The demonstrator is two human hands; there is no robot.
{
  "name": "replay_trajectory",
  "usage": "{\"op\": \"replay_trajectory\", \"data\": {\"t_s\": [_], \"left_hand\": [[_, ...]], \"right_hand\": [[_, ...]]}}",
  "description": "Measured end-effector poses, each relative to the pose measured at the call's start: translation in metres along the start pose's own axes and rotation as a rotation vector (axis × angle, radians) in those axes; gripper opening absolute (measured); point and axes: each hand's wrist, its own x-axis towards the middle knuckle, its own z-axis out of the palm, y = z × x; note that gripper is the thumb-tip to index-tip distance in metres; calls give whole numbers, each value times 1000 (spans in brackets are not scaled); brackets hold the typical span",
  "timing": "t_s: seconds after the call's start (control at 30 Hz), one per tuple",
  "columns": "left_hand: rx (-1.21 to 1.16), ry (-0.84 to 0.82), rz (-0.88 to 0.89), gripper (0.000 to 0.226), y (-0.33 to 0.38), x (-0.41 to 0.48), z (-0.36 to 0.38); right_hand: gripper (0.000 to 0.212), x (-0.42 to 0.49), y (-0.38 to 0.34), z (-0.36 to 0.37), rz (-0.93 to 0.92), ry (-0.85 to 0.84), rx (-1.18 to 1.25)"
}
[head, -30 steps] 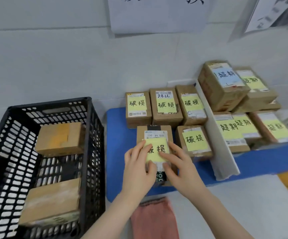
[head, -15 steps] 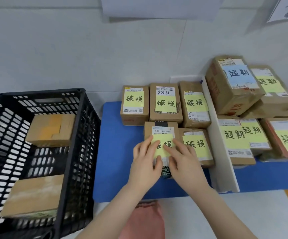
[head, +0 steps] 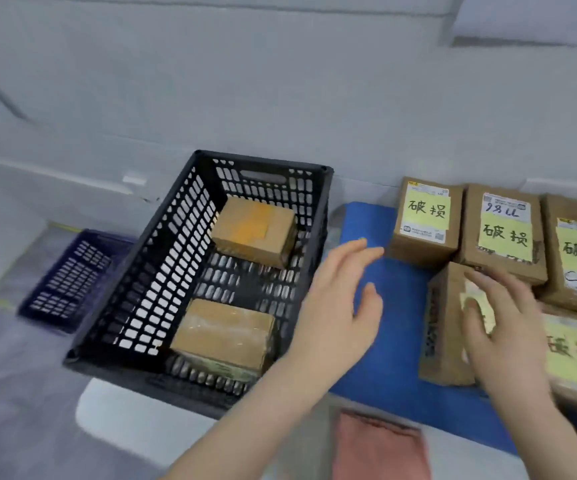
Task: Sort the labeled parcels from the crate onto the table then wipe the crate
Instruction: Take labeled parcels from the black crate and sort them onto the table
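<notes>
Head view: my left hand (head: 339, 313), open and empty, is nearer the crate (head: 176, 237); its two parcels (head: 224, 337) lie leftward. My right hand (head: 508, 334) rests flat on a sorted parcel (head: 443, 323).

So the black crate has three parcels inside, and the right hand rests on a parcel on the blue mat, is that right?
Not quite. The head view shows two parcels in the black crate, not three: the far parcel and the near parcel. The right hand does rest on a labeled parcel on the blue mat.
</notes>
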Motion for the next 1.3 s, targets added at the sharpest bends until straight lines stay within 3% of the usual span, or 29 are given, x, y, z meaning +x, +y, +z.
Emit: {"op": "replay_trajectory", "data": {"t_s": [0.07,0.17,0.23,0.37,0.57,0.67,0.83,1.03,1.17,1.3], "left_hand": [[87,86,-117,42,-36,7,-50],[252,37,-425,49,-104,16,-100],[297,-5,-538,50,-144,20,-119],[347,-76,-530,52,-200,42,-138],[542,-301,-422,58,-256,96,-139],[588,-375,-414,55,-274,104,-136],[532,-342,-372,53,-283,101,-134],[500,-202,-319,49,-279,102,-134],[361,-180,-408,56,-285,128,-135],[210,-205,-518,48,-286,138,-131]], "right_hand": [[37,13,-48,29,-89,-76,125],[38,32,-116,85,-233,-228,170],[38,45,-148,126,-309,-361,103],[48,74,-185,199,-263,-637,-119],[55,96,-189,262,-114,-784,-297],[53,102,-181,279,-98,-795,-370],[55,128,-182,298,-122,-653,-381],[68,150,-173,311,-41,-744,-312],[67,142,-168,307,-50,-731,-281],[66,122,-174,299,-104,-681,-252]]}}
